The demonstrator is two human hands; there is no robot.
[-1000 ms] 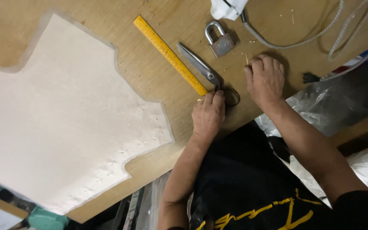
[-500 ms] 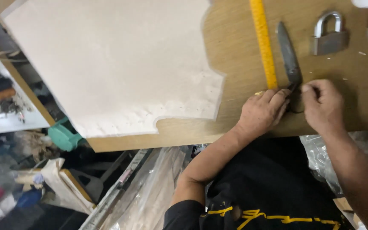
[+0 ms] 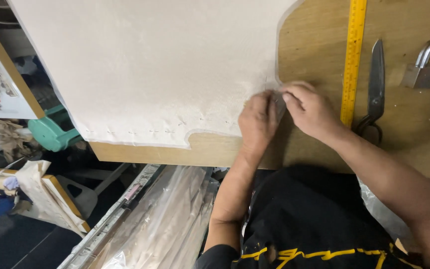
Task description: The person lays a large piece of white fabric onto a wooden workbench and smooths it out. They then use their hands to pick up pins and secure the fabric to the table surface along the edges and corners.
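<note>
**Both hands meet at the corner of the cream sheet**

Here the left hand [image 3: 257,122] lies knuckles-up on the lower right corner of the cream sheet [image 3: 150,65], fingers curled narrow and pinching at its edge. The right hand [image 3: 309,109] comes in from the other side, fingertips touching those of the left hand, thumb and forefinger closed on something small and grey at the sheet's edge; what it is cannot be told.

The sheet lies flat on the wooden tabletop [image 3: 314,45], covering most of it to the left of the hands, with a row of small cross marks along its lower border. Just right of the sheet's corner lies a yellow ruler [image 3: 353,50], running upright in the view. Further from the sheet lie dark shears [image 3: 375,79], closed, and beyond them a metal padlock [image 3: 428,67].
</note>
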